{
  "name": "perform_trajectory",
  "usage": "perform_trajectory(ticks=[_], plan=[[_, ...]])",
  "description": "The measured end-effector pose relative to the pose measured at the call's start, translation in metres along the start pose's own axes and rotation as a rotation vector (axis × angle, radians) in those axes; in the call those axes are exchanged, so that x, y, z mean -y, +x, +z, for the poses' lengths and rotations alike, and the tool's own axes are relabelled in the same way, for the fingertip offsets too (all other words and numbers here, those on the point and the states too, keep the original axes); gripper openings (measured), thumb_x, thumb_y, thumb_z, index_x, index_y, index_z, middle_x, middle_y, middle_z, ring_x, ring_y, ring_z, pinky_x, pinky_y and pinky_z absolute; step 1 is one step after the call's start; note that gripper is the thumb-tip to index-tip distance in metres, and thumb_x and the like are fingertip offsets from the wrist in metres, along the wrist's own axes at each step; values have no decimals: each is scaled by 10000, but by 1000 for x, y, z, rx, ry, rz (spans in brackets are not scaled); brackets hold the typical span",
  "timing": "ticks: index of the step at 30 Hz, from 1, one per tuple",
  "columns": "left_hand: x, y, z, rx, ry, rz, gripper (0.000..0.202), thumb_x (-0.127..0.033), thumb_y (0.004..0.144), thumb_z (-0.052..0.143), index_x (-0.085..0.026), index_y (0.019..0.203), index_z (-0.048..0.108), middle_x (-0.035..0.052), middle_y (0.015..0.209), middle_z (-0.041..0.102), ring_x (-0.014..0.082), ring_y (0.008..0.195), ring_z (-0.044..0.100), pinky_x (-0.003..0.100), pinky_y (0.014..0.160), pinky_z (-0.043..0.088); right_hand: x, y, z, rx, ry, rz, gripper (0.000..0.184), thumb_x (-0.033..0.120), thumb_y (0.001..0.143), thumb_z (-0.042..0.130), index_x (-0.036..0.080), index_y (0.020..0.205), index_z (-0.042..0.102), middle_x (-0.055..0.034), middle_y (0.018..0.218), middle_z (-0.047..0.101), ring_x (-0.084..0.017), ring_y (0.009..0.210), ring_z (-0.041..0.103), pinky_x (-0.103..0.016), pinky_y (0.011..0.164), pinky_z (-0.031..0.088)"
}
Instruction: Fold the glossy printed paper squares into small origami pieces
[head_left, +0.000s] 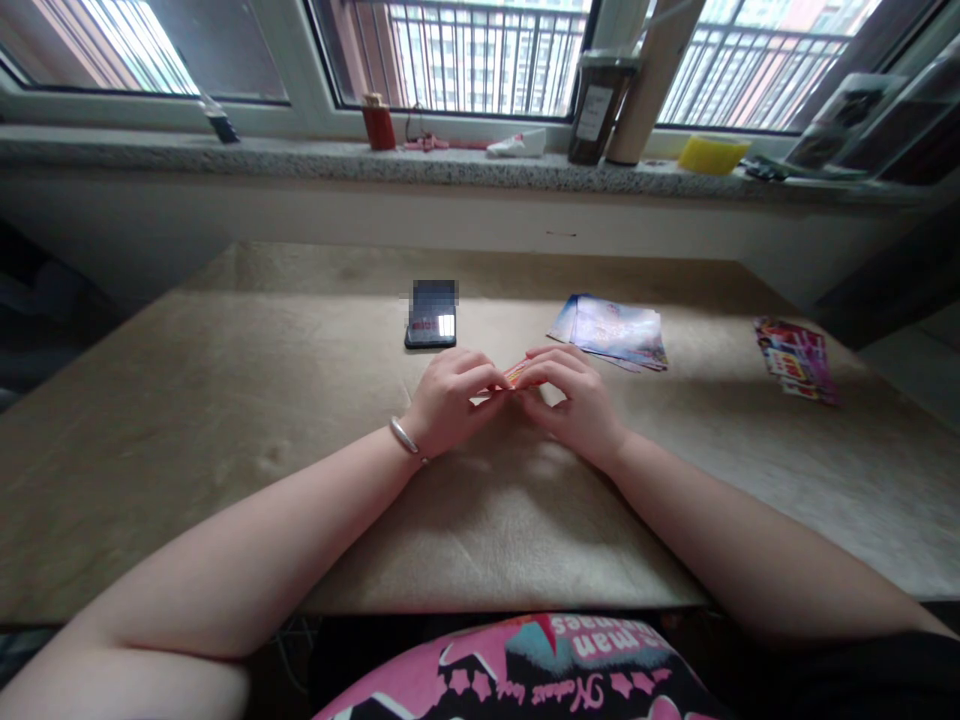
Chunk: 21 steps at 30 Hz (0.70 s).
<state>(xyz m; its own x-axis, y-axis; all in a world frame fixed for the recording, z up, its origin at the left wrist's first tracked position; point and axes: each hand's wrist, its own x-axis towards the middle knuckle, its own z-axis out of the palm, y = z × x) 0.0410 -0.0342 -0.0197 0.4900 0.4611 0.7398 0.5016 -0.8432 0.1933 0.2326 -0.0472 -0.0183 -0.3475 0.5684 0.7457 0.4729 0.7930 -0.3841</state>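
Note:
Both my hands meet above the middle of the table. Between them is a thin, flat red-and-orange printed piece (pixel 516 373), mostly hidden by the fingers; whether it is a card or a wrapper I cannot tell. My left hand (pixel 455 395), with a silver bangle at the wrist, pinches its left end between thumb and fingers. My right hand (pixel 570 395) is closed on the right end in the same way, fingertips nearly touching the left ones. Just beyond the right hand lies a loose stack of pale blue and purple printed sheets (pixel 619 328), like large cards.
A dark phone (pixel 431 315) lies beyond my left hand. Several red and pink printed packets or cards (pixel 796 360) are fanned near the table's right edge. On the stone windowsill (pixel 300 155) stand a red lighter-like object (pixel 379 122), a dark jar (pixel 600 110) and a yellow piece (pixel 711 155).

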Motion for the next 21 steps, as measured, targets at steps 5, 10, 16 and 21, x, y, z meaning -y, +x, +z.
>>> perform_trajectory(ticks=[5, 10, 16, 21], plan=[[0, -1, -1, 53, 92, 51, 102, -234, 845, 577, -211, 764, 635, -5, 759, 633, 131, 694, 522, 284, 706, 393, 1, 1, 2, 31, -36, -34, 134, 135, 735, 611, 246, 807, 627, -20, 826, 669, -205, 933, 589, -371, 839, 498], [0, -1, -1, 58, 106, 13, 96, -238, 814, 594, -212, 729, 630, -11, 761, 640, 132, 706, 527, 300, 738, 389, 2, 0, 2, 34, -17, -7, 146, 113, 717, 597, 240, 790, 604, -18, 824, 661, -210, 983, 591, -372, 859, 497], [-1, 0, -4, 117, 257, 112, 178, -267, 859, 532, -215, 710, 616, -11, 700, 613, 144, 707, 500, 330, 805, 386, -1, 0, 3, 55, -32, -10, 141, 130, 713, 598, 248, 783, 633, -21, 840, 659, -209, 967, 585, -371, 858, 493], [-2, 1, -5, 124, 283, 142, 201, -255, 874, 511, -223, 705, 615, -9, 729, 632, 146, 717, 493, 330, 796, 384, 0, 0, 4, 70, -51, 5, 149, 121, 694, 604, 245, 770, 637, -23, 835, 654, -204, 933, 585, -357, 838, 496]])
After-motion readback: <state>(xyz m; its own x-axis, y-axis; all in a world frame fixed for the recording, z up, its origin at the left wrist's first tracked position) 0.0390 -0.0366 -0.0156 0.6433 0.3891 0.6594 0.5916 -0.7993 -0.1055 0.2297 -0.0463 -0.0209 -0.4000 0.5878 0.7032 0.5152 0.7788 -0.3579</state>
